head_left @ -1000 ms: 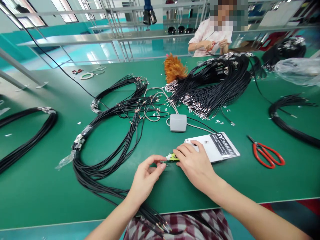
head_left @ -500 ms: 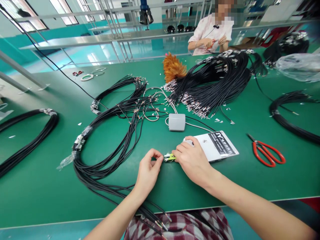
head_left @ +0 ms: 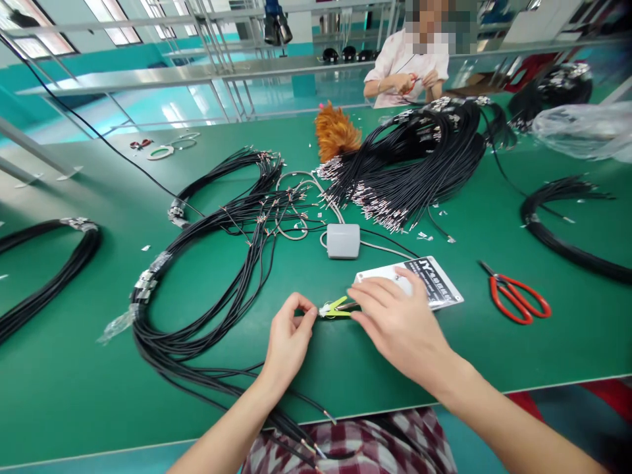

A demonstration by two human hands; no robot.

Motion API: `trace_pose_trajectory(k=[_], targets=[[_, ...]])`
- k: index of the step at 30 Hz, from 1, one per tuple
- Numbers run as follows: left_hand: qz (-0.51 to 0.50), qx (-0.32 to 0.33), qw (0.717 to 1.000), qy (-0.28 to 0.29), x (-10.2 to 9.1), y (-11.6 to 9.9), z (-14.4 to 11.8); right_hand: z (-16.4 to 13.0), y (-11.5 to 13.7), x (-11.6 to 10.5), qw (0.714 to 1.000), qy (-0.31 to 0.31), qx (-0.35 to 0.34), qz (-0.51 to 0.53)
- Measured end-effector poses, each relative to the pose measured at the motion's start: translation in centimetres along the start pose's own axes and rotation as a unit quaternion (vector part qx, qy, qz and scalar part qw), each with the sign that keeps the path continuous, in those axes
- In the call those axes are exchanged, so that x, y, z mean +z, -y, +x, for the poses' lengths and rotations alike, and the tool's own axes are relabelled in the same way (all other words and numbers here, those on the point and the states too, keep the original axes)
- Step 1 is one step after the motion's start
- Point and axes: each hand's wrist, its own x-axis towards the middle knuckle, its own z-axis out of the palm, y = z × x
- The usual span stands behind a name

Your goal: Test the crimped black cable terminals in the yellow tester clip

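My left hand (head_left: 290, 332) is closed in a pinch, its thumb and forefinger on the end of a thin cable beside the tip of a yellow-green clip (head_left: 338, 308). Thin white strands show at the clip's tip. The clip's two legs spread in a V toward my right hand (head_left: 395, 316), with a metal rod between them. My right hand is open over the flat white device (head_left: 447, 293) with a black "JY" label, thumb and fingers apart around the clip's legs. Black cables (head_left: 197, 375) run under my left forearm to the table's front edge.
Red-handled cutters (head_left: 518, 299) lie at the right. A grey box (head_left: 343, 241) with cords sits behind the device. A large black cable bundle (head_left: 419, 164), an orange fluffy duster (head_left: 336, 133) and other cable coils lie around. Across the table a person (head_left: 407, 69) holds a red-handled tool.
My right hand's fingers have spread from their pinch on the clip, and the clip's legs now stand apart. My left hand stays by its tip. The whole view has shifted slightly.
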Motion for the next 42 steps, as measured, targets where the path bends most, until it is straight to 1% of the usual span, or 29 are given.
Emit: trace_pose_trajectory(k=[3,4,5,8,10,12,17,20,24,27,29,32,33,35,37,38,40,42], targets=[[-0.012,-0.005,1.0,0.008,-0.2,0.2,0.1,-3.4,-1.1,-1.3,0.988,-0.131,0.076,0.022],[-0.016,-0.006,1.0,0.01,-0.3,0.3,0.1,-4.5,-1.2,-1.3,0.983,-0.158,0.091,0.024],[-0.02,-0.006,1.0,0.013,-0.3,0.3,0.2,-5.5,-1.2,-1.1,0.982,-0.161,0.095,0.032],[-0.025,-0.009,1.0,0.016,-0.4,0.4,0.3,-7.3,-0.7,0.3,0.983,-0.154,0.089,0.051],[-0.024,-0.011,1.0,0.014,-0.5,0.3,0.3,-7.6,-0.4,1.3,0.981,-0.16,0.098,0.051],[-0.025,-0.013,1.0,0.009,-0.6,0.3,0.2,-7.5,-0.4,1.8,0.978,-0.173,0.109,0.039],[-0.042,-0.019,0.999,-0.017,-1.7,-0.1,0.2,-7.1,-0.9,1.6,0.982,-0.165,0.095,0.007],[-0.063,-0.021,0.998,-0.024,-2.4,-0.7,0.0,-7.1,-0.9,1.4,0.981,-0.166,0.097,0.008],[-0.089,-0.03,0.996,0.005,-3.1,-1.6,-0.5,-7.3,-0.1,1.3,0.982,-0.171,0.08,0.027],[-0.102,-0.031,0.994,0.031,-3.4,-1.9,-0.8,-7.4,0.9,1.3,0.983,-0.168,0.04,0.06],[-0.099,-0.035,0.993,0.054,-3.7,-1.8,-1.0,-7.5,1.5,1.6,0.984,-0.153,0.011,0.088],[-0.058,-0.042,0.994,0.082,-4.1,-1.2,-1.6,-7.8,2.1,2.3,0.984,-0.13,-0.012,0.123],[-0.024,-0.032,0.996,0.085,-4.3,-1.0,-1.9,-7.9,2.2,2.6,0.983,-0.125,-0.013,0.132],[0.082,0.021,0.993,0.083,-4.8,-0.7,-2.4,-8.2,2.3,3.0,0.982,-0.115,-0.006,0.147],[0.2,0.091,0.974,0.06,-5.8,-0.9,-2.5,-8.5,2.4,3.4,0.982,-0.101,0.007,0.157],[0.236,0.112,0.965,0.033,-6.5,-1.1,-2.1,-8.6,2.4,3.5,0.982,-0.095,0.013,0.162],[0.249,0.115,0.96,-0.052,-8.3,-1.6,-0.5,-8.8,2.4,3.6,0.982,-0.085,0.027,0.169],[0.213,0.092,0.962,-0.144,-10.2,-2.1,2.0,-8.8,2.5,3.6,0.98,-0.079,0.041,0.177]])
